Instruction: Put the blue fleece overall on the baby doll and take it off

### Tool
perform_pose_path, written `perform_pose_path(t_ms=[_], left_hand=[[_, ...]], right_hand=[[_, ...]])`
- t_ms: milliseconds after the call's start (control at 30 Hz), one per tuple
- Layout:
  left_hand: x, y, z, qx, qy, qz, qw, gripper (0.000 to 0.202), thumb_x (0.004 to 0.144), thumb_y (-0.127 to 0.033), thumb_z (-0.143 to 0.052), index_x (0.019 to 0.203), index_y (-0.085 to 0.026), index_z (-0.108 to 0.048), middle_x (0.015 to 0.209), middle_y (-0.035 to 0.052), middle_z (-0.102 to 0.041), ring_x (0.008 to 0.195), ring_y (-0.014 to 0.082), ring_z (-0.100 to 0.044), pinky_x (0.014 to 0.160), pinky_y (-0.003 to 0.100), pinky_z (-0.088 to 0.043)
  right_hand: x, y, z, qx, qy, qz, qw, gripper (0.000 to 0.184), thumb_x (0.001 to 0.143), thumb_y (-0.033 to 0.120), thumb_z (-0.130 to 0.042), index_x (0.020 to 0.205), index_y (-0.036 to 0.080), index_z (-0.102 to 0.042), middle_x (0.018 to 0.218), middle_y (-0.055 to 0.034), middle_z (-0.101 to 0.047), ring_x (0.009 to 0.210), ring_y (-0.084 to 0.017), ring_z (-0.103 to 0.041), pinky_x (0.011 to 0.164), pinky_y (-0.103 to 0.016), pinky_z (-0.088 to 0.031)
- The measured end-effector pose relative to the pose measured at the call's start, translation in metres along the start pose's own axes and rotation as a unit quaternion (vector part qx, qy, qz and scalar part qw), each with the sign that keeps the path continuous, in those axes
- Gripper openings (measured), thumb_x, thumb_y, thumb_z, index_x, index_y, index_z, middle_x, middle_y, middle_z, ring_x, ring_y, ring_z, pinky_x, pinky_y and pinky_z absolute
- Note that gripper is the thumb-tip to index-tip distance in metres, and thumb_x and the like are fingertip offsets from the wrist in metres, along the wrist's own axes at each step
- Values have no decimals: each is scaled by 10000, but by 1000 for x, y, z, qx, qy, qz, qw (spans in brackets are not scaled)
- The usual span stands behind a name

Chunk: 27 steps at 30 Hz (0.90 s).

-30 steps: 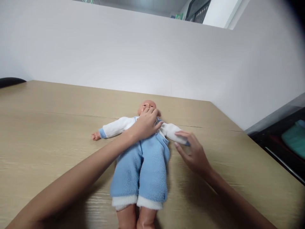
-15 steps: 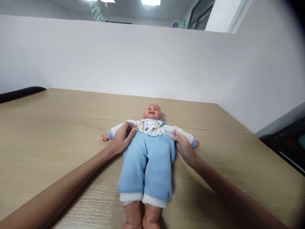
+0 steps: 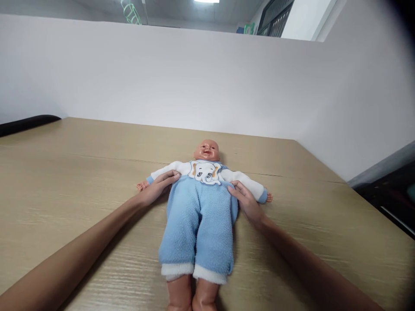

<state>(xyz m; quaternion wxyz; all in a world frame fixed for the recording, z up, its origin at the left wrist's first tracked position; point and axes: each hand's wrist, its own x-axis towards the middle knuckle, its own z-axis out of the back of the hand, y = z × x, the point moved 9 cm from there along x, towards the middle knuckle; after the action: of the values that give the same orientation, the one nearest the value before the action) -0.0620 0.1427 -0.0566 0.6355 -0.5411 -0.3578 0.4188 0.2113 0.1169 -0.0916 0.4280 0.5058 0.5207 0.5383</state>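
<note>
1. Key relation: doll [image 3: 199, 211] lies between the two hands, face up on the tabletop [image 3: 97, 181]. Neither hand is clearly nearer; both are at its sides, around waist height.
2. Long axis: runs away from the person, roughly straight ahead. Doll head [image 3: 207, 151] at far end, toward the wall [image 3: 194, 82]; bare legs [image 3: 180, 291] at near end, cut off by the bottom edge of the view. Doll's arms spread out sideways.
3. Left hand [image 3: 159, 186]: at the left edge of the blue overalls [image 3: 212, 237], doll to its right. Fingers close together, tips on the cloth edge below the white sleeve [image 3: 165, 169]. Can't tell whether cloth is pinched.
4. Right hand [image 3: 247, 199]: at the opposite edge, doll to its left. Thumb lies on the front, fingers curled at the upper edge; looks like a pinch on the blue cloth.
5. Elephant patch [image 3: 205, 172]: on the chest, between both hands and a little farther off; neither hand touches it.
6. Doll's small hands: one just beside the left hand, the other beyond the right hand, apart from it.
</note>
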Motion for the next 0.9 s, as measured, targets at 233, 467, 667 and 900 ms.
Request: perform_pose_path(t_ms=[233, 467, 667, 900], left_hand=[[6, 3, 2, 51, -21, -40, 998, 426, 997, -633, -579, 1005, -208, -547, 890, -10, -460, 797, 166, -414, 739, 290, -366], [2, -11, 0, 252, -97, -148, 951, 252, 1083, -450, -456, 1105, -206, -514, 1017, 44, -605, 929, 210, -573, 899, 368, -450], [-4, -24, 5, 348, -159, -204, 901, 165, 1077, -343, -471, 1129, -202, -539, 1071, 87, -627, 978, 245, -598, 917, 418, -482], [-9, -86, -30, 304, -157, -293, 893, 119, 1081, -286, -482, 1131, -208, -556, 1103, 75, -639, 1007, 225, -588, 948, 392, -482]], right_hand=[[2, -4, 5, 20, -15, 0, 1000, 349, 854, 547, -782, 915, 255, -600, 875, 23, -565, 843, -188, -525, 802, -318, -413], [-11, 25, 4, -241, -62, 96, 964, 273, 1019, 506, -579, 942, 246, -609, 908, -30, -618, 865, -239, -582, 823, -381, -455], [-25, 60, 13, -439, -106, 212, 867, 126, 1031, 332, -530, 1000, 252, -622, 1049, -97, -650, 1012, -301, -606, 911, -451, -466], [-33, 64, 58, -576, -125, 264, 764, 355, 932, 355, -649, 1255, 225, -581, 1313, -155, -638, 1245, -365, -587, 1071, -527, -425]])
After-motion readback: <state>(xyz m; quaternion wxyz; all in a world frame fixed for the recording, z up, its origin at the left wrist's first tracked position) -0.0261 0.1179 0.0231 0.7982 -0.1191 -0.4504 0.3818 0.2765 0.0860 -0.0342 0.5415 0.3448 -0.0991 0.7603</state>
